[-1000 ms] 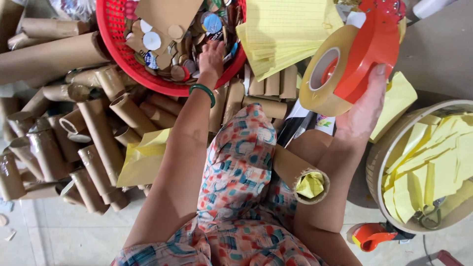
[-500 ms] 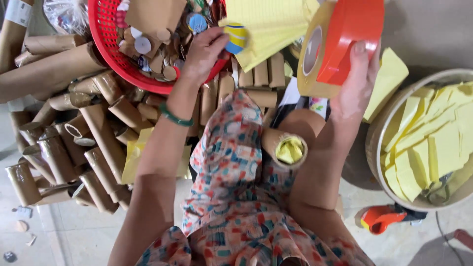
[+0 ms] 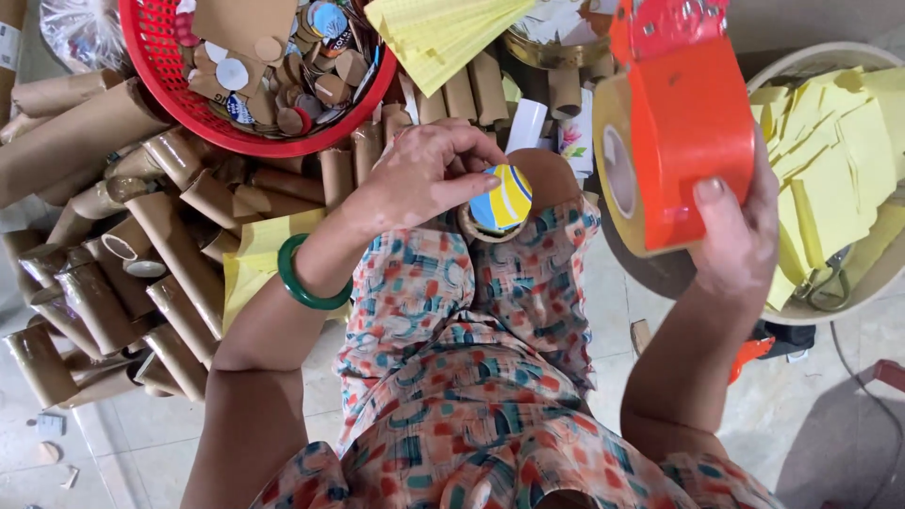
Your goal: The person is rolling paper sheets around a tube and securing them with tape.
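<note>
My left hand pinches a round cardboard disc with blue, yellow and white print, pressing it onto the open end of a cardboard tube that rests on my lap in patterned cloth. A green bangle circles that wrist. Raised at the right, my right hand grips an orange tape dispenser loaded with a tan tape roll.
A red plastic basket of round discs sits at the top left. Several cardboard tubes lie piled on the floor at left. A fan of yellow paper sheets lies above, and a round tub of yellow sheets stands at right.
My left hand came back from the red basket holding a printed disc and set it on the tube end in my lap. The tape dispenser stayed raised, shifting slightly right.
</note>
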